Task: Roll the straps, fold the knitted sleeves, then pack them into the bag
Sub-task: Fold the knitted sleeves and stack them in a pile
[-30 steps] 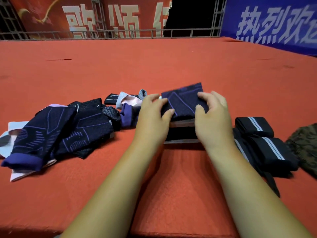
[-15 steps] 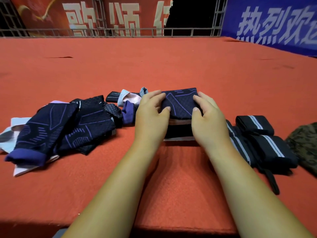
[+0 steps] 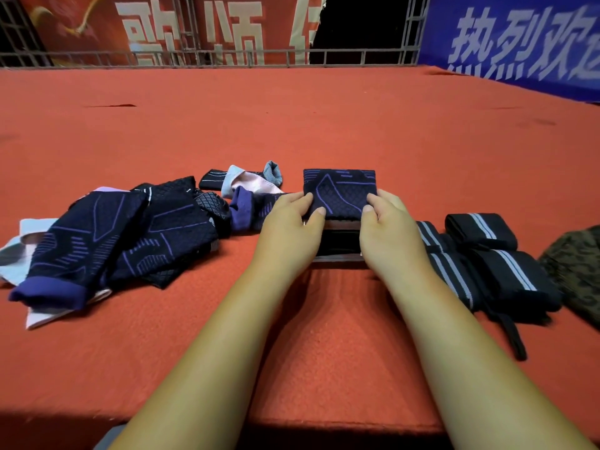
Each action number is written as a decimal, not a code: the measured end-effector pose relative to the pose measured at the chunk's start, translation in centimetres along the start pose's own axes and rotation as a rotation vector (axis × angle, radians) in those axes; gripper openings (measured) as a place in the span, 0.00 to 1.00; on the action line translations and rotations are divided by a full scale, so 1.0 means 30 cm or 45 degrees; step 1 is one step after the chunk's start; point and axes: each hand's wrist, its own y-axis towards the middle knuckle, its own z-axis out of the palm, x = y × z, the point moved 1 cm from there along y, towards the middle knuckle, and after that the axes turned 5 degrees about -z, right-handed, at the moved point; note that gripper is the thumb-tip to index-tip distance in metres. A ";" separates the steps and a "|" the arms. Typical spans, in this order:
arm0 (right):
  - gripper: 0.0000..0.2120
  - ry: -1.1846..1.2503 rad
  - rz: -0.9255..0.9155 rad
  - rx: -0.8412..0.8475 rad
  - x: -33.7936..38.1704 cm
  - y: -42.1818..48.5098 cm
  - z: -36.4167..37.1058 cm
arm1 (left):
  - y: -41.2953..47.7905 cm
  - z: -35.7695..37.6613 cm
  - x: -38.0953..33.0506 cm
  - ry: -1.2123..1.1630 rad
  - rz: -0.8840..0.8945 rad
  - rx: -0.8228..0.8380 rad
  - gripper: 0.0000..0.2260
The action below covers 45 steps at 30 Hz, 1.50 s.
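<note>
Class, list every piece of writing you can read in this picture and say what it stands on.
"热烈欢": white, on the blue banner; fourth character cut off.
"歌颂": pale, on the red banner, tops cropped; third character unreadable.
No text on the knitted sleeves or straps.

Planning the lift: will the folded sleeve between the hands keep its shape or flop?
Likely floppy: the sleeve is knit, folded flat, and may unfold if lifted by one edge. Probably light, being thin cloth. Its textured weave should grip, not slip.
</note>
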 end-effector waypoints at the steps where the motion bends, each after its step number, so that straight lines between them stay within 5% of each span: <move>1: 0.20 0.005 -0.005 -0.005 0.001 -0.001 -0.002 | -0.008 -0.006 -0.004 -0.017 0.014 -0.005 0.17; 8: 0.22 0.086 -0.058 -0.161 0.048 -0.041 -0.026 | -0.053 -0.075 -0.029 -0.261 -0.118 -0.011 0.18; 16: 0.15 0.235 -0.353 -0.178 0.163 -0.137 0.021 | -0.110 -0.186 0.012 -0.180 -0.175 -0.025 0.13; 23: 0.12 0.346 -0.470 -0.005 0.228 -0.203 0.136 | -0.139 -0.329 0.174 0.371 -0.227 -0.120 0.12; 29: 0.12 0.303 -0.322 0.265 0.244 -0.232 0.221 | -0.172 -0.408 0.344 0.840 -0.462 0.113 0.18; 39: 0.12 0.270 -0.208 0.399 0.240 -0.245 0.266 | -0.167 -0.479 0.328 0.469 -0.267 -0.252 0.24; 42: 0.11 0.289 -0.205 0.410 0.245 -0.245 0.265 | -0.174 -0.494 0.265 0.157 -0.176 -0.389 0.22; 45: 0.21 0.403 -0.220 0.435 0.257 -0.241 0.261 | -0.184 -0.488 0.220 -0.359 -0.140 -0.238 0.20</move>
